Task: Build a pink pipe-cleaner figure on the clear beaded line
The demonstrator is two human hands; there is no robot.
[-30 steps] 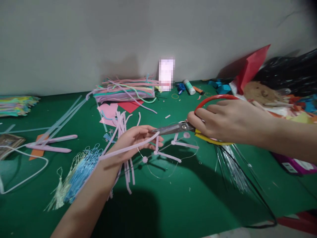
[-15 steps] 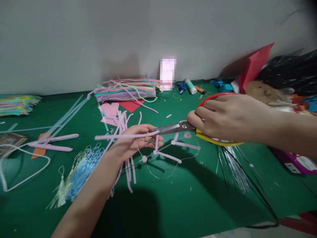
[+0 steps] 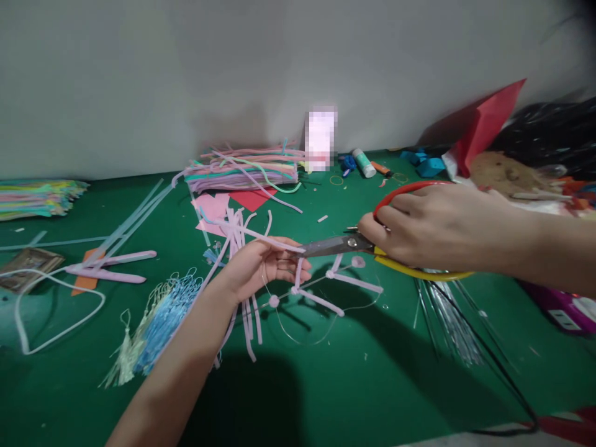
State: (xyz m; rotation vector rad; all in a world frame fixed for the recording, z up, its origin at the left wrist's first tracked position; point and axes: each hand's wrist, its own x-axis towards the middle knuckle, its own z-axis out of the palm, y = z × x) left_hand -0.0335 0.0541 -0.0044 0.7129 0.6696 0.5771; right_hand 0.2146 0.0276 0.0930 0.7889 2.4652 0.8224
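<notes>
My right hand (image 3: 414, 223) is wrapped around the red and yellow handles of a pair of scissors (image 3: 328, 246). The blades point left, their tips at my left hand's fingers, against a pale pink pipe cleaner (image 3: 274, 239). My left hand (image 3: 263, 267) pinches that pipe cleaner between thumb and fingers, its free end slanting up to the left. Below the blades hangs a wire piece with short pink pipe cleaner arms (image 3: 321, 302) and small round knobs. One upright arm touches my left fingertips. Whether the blades have cut through is hard to make out.
Loose pink pipe cleaners (image 3: 249, 323) lie behind my left wrist, beside blue tassels (image 3: 170, 323). A pipe cleaner bundle (image 3: 242, 177) and a blurred lit phone-like panel (image 3: 320, 139) are at the wall. Thin wires (image 3: 451, 320) and a black cable (image 3: 493, 357) lie right.
The view has shifted slightly, moving everything a little to the right. The pipe cleaner in my left hand has swung from nearly level to slanting, its free end higher. Both hands keep their holds.
</notes>
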